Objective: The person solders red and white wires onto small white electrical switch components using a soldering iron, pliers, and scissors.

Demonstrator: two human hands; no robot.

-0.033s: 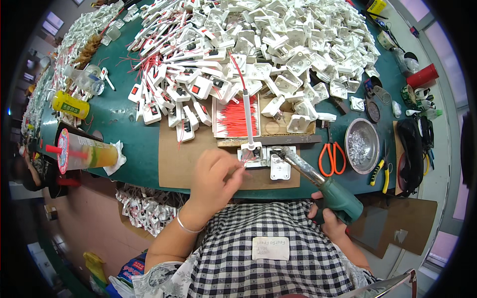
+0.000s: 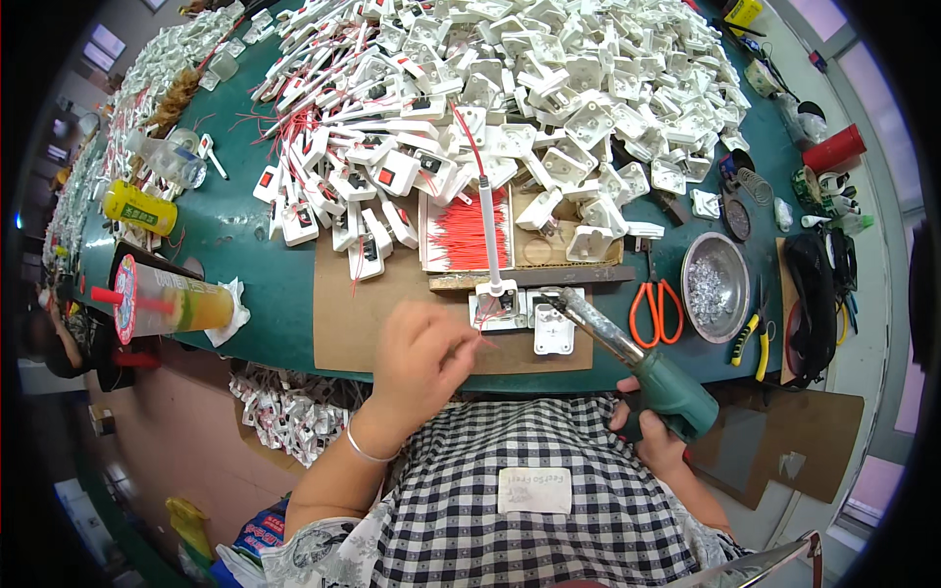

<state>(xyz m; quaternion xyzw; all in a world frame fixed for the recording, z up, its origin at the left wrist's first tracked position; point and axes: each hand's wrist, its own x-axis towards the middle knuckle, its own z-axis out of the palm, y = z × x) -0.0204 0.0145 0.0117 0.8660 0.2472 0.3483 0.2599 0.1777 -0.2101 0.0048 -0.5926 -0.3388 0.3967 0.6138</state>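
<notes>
My right hand (image 2: 652,436) grips a green soldering gun (image 2: 674,397). Its metal barrel slants up-left, and the dark tip is over the white plastic parts. My left hand (image 2: 421,348) has its fingers curled, thumb and forefinger drawn together beside thin red wires (image 2: 487,340); what is between the fingertips is too small to make out. Those wires come from a white switch housing (image 2: 497,312) with a black switch inside. A white tube (image 2: 491,230) stands up from it, a red wire leaving the far end. Beside the housing lies an open white casing (image 2: 554,328).
Behind the work, a box of cut red wires (image 2: 470,235) and a metal bar (image 2: 578,275) lie before a large heap of white casings (image 2: 588,88). Orange-handled scissors (image 2: 655,314), a metal bowl (image 2: 714,289) and yellow-black pliers (image 2: 748,343) are at right; a drink cup (image 2: 176,299) at left.
My left hand has drawn slightly left and down from the switch housing, its fingertips farther from the wires. The soldering gun and my right hand have barely moved.
</notes>
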